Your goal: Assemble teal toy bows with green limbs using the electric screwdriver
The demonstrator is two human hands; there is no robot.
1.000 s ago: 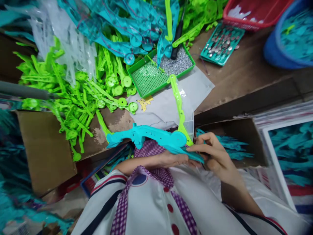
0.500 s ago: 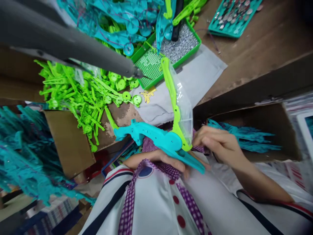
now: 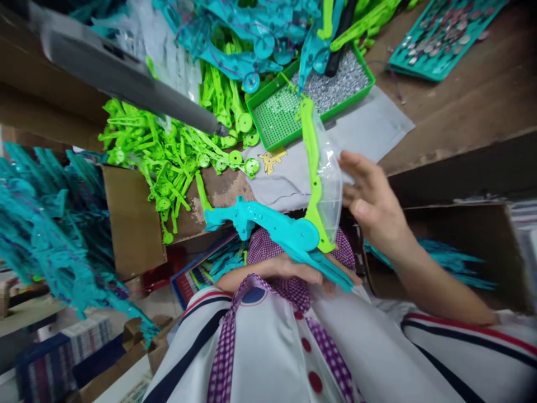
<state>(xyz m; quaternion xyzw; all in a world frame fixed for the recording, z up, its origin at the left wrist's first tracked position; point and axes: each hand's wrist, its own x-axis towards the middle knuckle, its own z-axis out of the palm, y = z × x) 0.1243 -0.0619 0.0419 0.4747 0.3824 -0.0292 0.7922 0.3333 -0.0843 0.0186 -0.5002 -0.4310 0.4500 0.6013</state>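
My left hand (image 3: 300, 270) is closed around the lower end of a blue plastic toy part (image 3: 279, 224), held over the lap; some fingers are hidden behind it. A lime green arm (image 3: 312, 154) joins it near its round blue end and rises toward the bench. Along that arm runs a clear fan-shaped plastic panel (image 3: 331, 184). My right hand (image 3: 373, 204) is raised just right of the panel, fingers apart, holding nothing I can see. A grey pen-shaped powered screwdriver (image 3: 134, 84) points in from the upper left, above the green parts.
A heap of lime green parts (image 3: 168, 162) lies on the bench, with blue parts (image 3: 239, 33) behind. A green basket (image 3: 279, 120) contains small metal pieces (image 3: 335, 78). A teal tray (image 3: 444, 45) stands far right. Open cardboard boxes (image 3: 134, 218) flank the bench.
My right hand has moved up from beside the panel's lower end, and its curled fingers have spread. The view has shifted, so the bench items appear farther right. My left hand keeps its hold.
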